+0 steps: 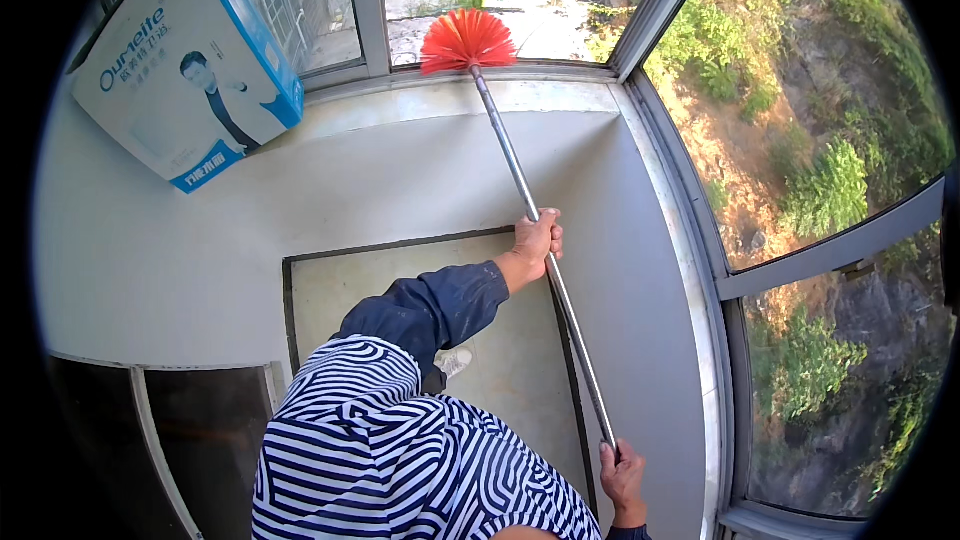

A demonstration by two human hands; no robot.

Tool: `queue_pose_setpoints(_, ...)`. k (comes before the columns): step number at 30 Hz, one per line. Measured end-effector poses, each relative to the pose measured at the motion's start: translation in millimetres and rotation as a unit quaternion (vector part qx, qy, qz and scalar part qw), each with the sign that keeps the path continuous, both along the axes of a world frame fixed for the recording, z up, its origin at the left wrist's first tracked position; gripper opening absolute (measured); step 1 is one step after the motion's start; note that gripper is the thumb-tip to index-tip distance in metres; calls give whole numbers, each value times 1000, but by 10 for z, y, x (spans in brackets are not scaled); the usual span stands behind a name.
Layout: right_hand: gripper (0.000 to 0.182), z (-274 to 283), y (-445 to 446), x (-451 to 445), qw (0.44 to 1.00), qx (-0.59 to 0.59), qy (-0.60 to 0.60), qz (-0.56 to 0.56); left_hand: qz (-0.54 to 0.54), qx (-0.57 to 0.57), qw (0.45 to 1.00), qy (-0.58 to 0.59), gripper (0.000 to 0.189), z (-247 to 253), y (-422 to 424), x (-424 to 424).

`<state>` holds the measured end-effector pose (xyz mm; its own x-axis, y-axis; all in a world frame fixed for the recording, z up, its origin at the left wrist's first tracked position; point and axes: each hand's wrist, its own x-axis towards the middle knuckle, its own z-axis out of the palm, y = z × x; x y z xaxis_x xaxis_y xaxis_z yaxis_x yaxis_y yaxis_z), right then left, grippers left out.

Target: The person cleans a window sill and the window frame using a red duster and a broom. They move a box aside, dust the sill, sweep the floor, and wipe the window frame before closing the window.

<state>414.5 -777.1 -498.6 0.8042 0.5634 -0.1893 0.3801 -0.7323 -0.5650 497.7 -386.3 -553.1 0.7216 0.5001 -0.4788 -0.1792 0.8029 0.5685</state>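
A long metal pole (504, 139) slants from the lower right up to the far window. At its far end, a round brush head with fanned red bristles (469, 39) appears against the bottom of the window frame; whether it touches the frame is unclear. My left hand (535, 241) is wrapped around the pole near its middle, the arm in a dark blue sleeve reaching across from the left. Lower down, my right hand (622, 471) grips the near end of the pole, close to the right wall.
A white and blue printed carton (180, 75) sits tilted at the upper left by the window. Metal-framed windows (810, 240) run along the right above a pale sill (664, 187). Below lies a pale floor (390, 262) with a dark border. A dark-paned framed opening (206, 427) is at lower left.
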Motion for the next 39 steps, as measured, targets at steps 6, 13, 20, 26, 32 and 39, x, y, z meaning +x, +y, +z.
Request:
queue_pose_setpoints(6, 24, 277, 209, 262, 987, -6, -138, -77, -78, -35, 991, -102, 10, 307, -35, 1120)
queue_pose_setpoints(13, 32, -147, 206, 197, 976, 88, 146, -134, -151, -19, 981, -119, 10, 188, -31, 1296)
queue_pose_setpoints(20, 34, -206, 885, -73, 885, 150, 425, -118, -61, 49, 996, 50, 11, -132, 672, 753)
queue_pose_setpoints(26, 34, -311, 789, -18, 927, 182, 313, -98, -82, 92, 991, -45, 8, 457, 592, 792)
queue_pose_setpoints(32, 39, -308, 732, -171, 877, 156, 433, -138, -108, 75, 989, 67, 9, -101, 228, 1048)
queue_pose_setpoints(39, 33, -486, 1045, -469, 874, 176, 442, -103, -25, 136, 982, 131, 8, 38, 852, 274)
